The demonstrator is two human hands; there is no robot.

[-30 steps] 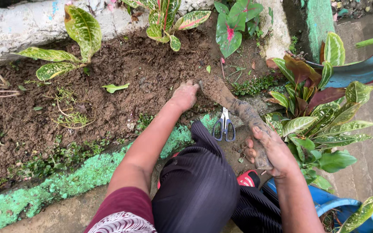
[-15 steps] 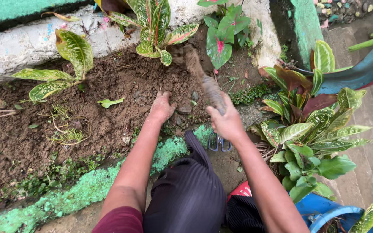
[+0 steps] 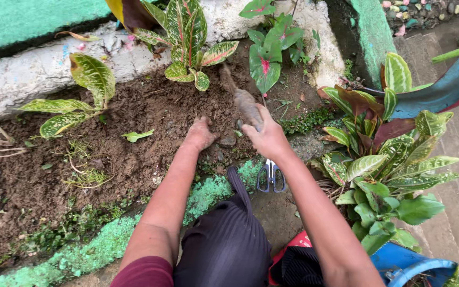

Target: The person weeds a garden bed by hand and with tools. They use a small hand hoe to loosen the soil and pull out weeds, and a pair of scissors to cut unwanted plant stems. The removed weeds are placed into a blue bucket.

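Note:
My right hand grips a soil-caked digging tool whose far end points up into the dark soil bed. My left hand presses flat on the soil just left of it, dirty and holding nothing. A pair of scissors with blue-grey handles lies on the ground below my right wrist. A green-and-pink leafed plant stands in the soil right behind the tool.
A white concrete wall bounds the bed at the back, a green-painted curb at the front. Variegated plants grow at left, a pink-veined plant at back, a dense leafy clump at right. A blue pot sits lower right.
My right hand lifted the tool from beside the scissors and brought it forward into the soil. My left hand stayed on the soil, shifting slightly nearer.

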